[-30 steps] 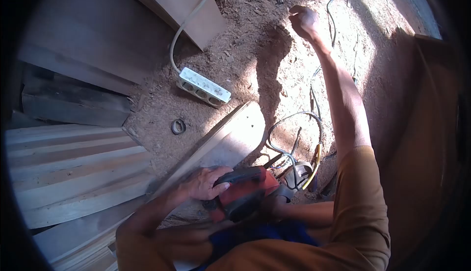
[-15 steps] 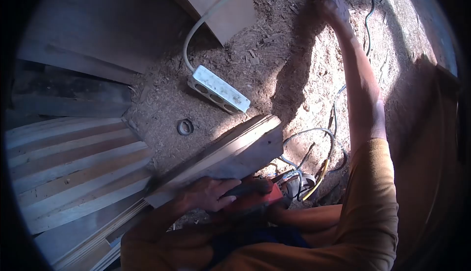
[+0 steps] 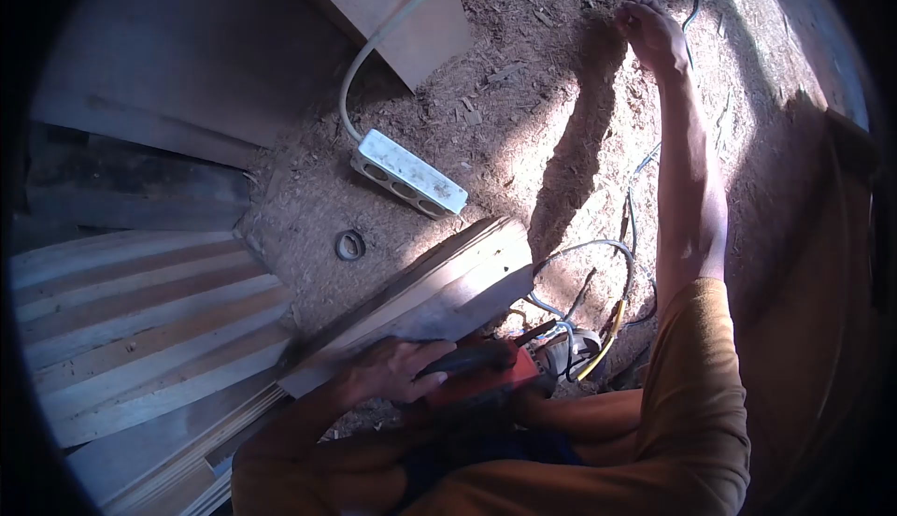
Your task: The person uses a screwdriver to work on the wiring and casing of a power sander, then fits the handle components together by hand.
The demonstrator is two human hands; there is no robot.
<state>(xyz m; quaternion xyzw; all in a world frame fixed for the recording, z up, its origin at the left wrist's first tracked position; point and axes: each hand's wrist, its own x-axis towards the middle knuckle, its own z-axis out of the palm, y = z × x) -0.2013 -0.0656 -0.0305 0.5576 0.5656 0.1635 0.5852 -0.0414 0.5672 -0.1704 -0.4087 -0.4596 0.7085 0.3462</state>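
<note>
Low in the middle, my left hand (image 3: 397,368) grips the black handle of a red power tool (image 3: 467,387), its fingers partly round it. The tool lies by my legs, against a thick wooden piece (image 3: 420,296) made of stacked boards, which slants across in front of me. My right arm is stretched far out to the upper right. There my right hand (image 3: 657,37) hangs over the shavings, its fingers curled in; whether anything is inside them is hidden. A dark cable (image 3: 692,19) runs beside that hand.
A white power strip (image 3: 413,172) lies on the shavings-covered ground, near a roll of tape (image 3: 349,245). Curved laminated wooden pieces (image 3: 149,320) are stacked at left, with large panels (image 3: 177,58) behind. Looped cables (image 3: 617,264) and a shoe (image 3: 575,352) are right of the tool.
My right hand has shifted slightly right and down, and its blur has cleared. My left hand stays on the power tool. The whole view has shifted a little.
</note>
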